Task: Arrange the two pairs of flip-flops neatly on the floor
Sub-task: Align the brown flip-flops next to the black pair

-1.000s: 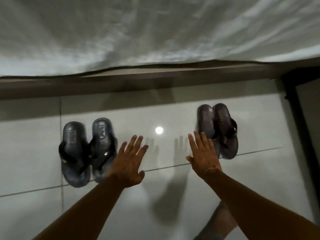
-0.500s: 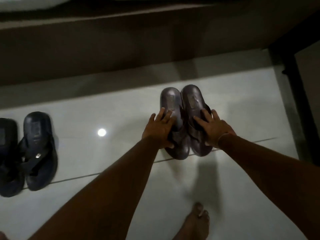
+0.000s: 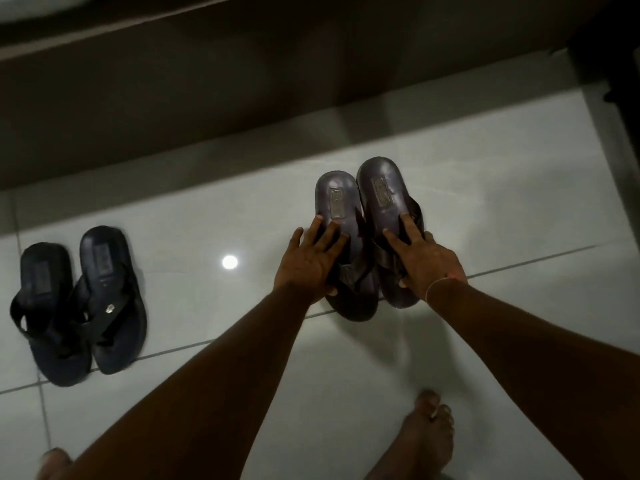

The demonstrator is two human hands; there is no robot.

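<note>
Two pairs of flip-flops lie on the white tiled floor [image 3: 194, 209]. The dark blue pair [image 3: 104, 292] sits at the left, its two sandals side by side and touching, with no hand on it. The purplish-brown pair [image 3: 337, 199] lies right of centre, toes towards me. My left hand [image 3: 304, 265] presses on the left sandal, fingers spread over the sole and thumb hooked by the strap. My right hand [image 3: 427, 261] grips the right sandal [image 3: 381, 188] the same way. That right sandal lies a little farther from me than its mate.
A dark bed base [image 3: 242, 81] runs along the far side of the floor. A black post [image 3: 616, 98] stands at the right edge. My bare feet [image 3: 427, 441] are on the tiles below the hands. A lamp's reflection [image 3: 229, 262] glints between the pairs.
A second ago both hands hovered open between the two pairs. They moved right onto the purplish-brown pair and now hold it, with the right sandal pushed slightly ahead.
</note>
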